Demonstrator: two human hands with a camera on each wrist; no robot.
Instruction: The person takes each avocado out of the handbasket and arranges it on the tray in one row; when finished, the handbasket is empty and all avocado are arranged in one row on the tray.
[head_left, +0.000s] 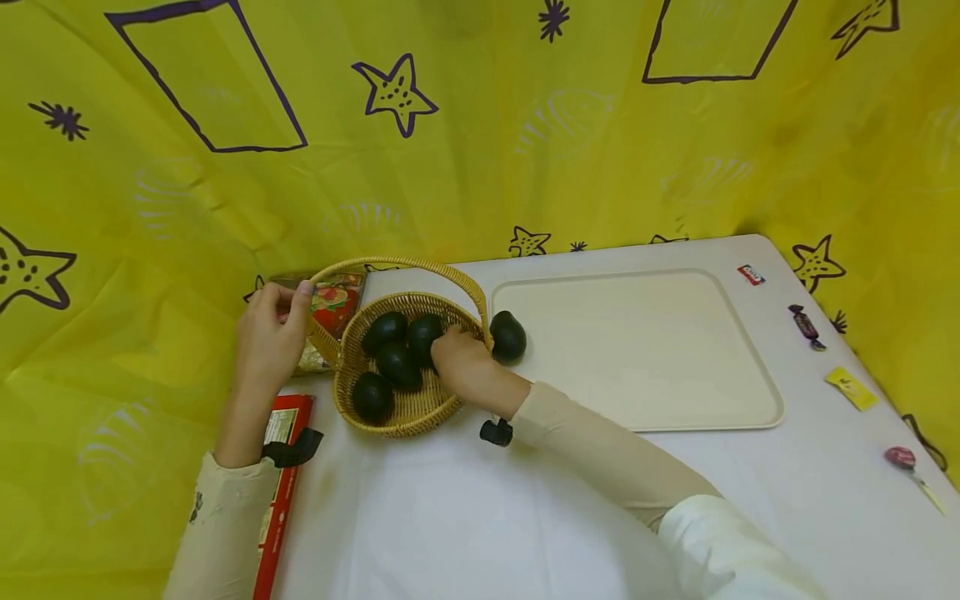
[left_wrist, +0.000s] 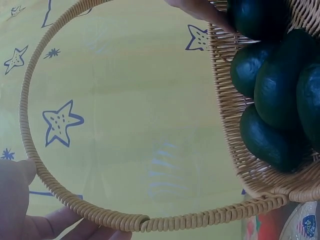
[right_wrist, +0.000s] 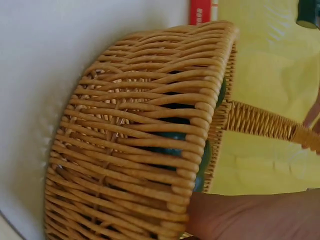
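Observation:
My left hand grips the arched handle of a wicker basket near its left side, with thumb and fingers about the cane. Several dark green avocados lie inside the basket. Over the right rim reaches my right hand, its fingers curled down among the fruit. In the left wrist view those fingers lie against an avocado by the rim and appear to hold it; the head view hides this grasp. Another avocado sits outside, between the basket and the tray's left edge.
A cream tray lies right of the basket. Wrapped sweets and a lollipop line the table's right edge. Left are a red box and a colourful packet. A yellow patterned cloth hangs behind.

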